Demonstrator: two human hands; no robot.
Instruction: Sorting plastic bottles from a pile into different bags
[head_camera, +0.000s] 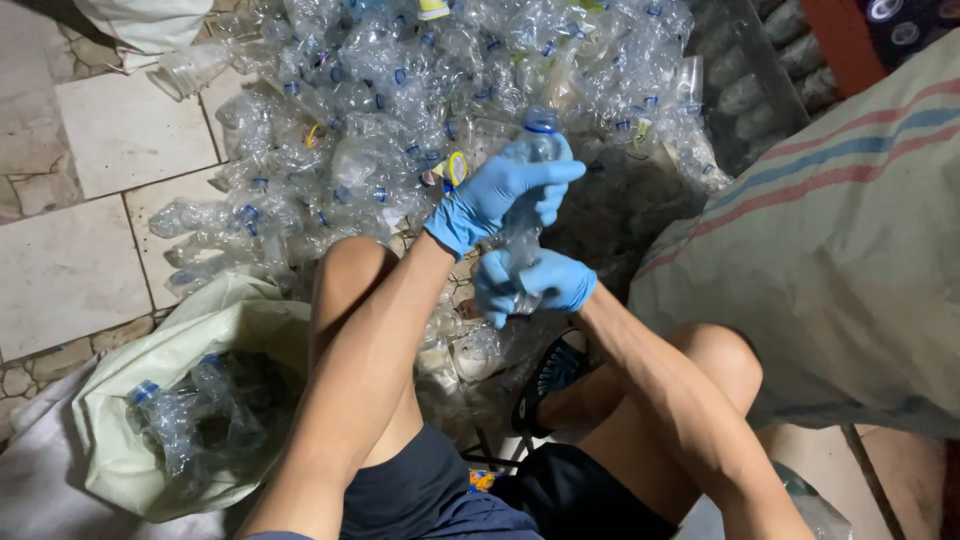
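Both my hands wear blue gloves and grip one clear crushed plastic bottle (524, 232) held upright between my knees. My left hand (505, 190) wraps the bottle's upper part, just under its blue cap ring. My right hand (535, 282) grips the bottle's lower part. Behind the bottle lies a big heap of crushed clear plastic bottles (400, 110) on the floor.
An open pale green sack (150, 400) holding several crushed bottles lies at my lower left. A large woven sack with red and blue stripes (850, 250) stands to my right. Pale stone floor tiles (90, 200) show at left. A dark sandal (550, 375) is by my foot.
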